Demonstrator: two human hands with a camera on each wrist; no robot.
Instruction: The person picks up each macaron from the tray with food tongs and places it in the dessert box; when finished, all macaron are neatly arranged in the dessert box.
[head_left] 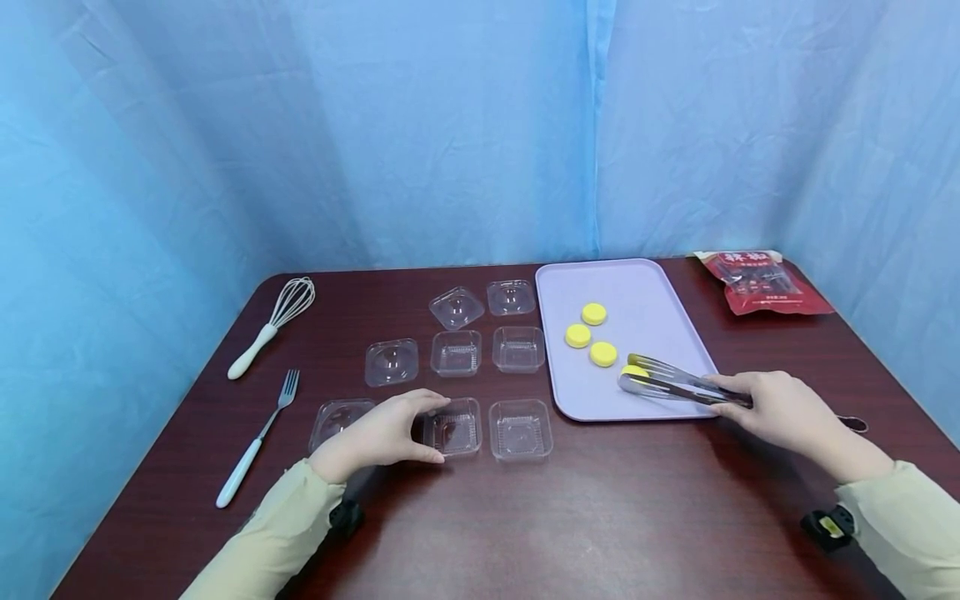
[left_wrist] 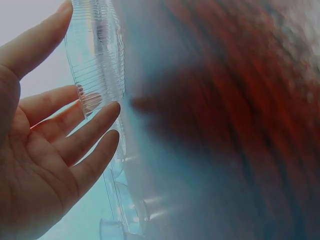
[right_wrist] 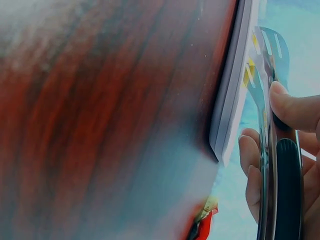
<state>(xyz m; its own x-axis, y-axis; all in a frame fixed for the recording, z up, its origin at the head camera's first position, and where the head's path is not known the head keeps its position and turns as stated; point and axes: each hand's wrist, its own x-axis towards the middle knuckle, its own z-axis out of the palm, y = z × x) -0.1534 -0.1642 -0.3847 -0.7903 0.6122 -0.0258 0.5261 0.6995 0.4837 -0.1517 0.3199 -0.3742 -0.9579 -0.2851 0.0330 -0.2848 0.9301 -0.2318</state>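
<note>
My left hand (head_left: 393,429) spans a clear plastic box (head_left: 459,425), thumb on the near side and fingertips at the far rim. In the left wrist view, the thumb and forefinger sit at opposite ends of the box's ribbed wall (left_wrist: 95,55). With thumb and fingers, my right hand (head_left: 783,412) grips metal tongs (head_left: 678,385) with a dark handle (right_wrist: 289,190). The slotted tips of these tongs lie either side of a yellow round piece (head_left: 635,372), low over the lilac tray (head_left: 637,283). Several like pieces, such as one yellow disc (head_left: 603,354), lie left of it.
Beside the held box stands another clear box (head_left: 521,430), with two more boxes behind. Clear domed lids (head_left: 392,362) lie left and at the back. A fork (head_left: 258,437) and a whisk (head_left: 272,327) are far left; a red packet (head_left: 765,283) is back right.
</note>
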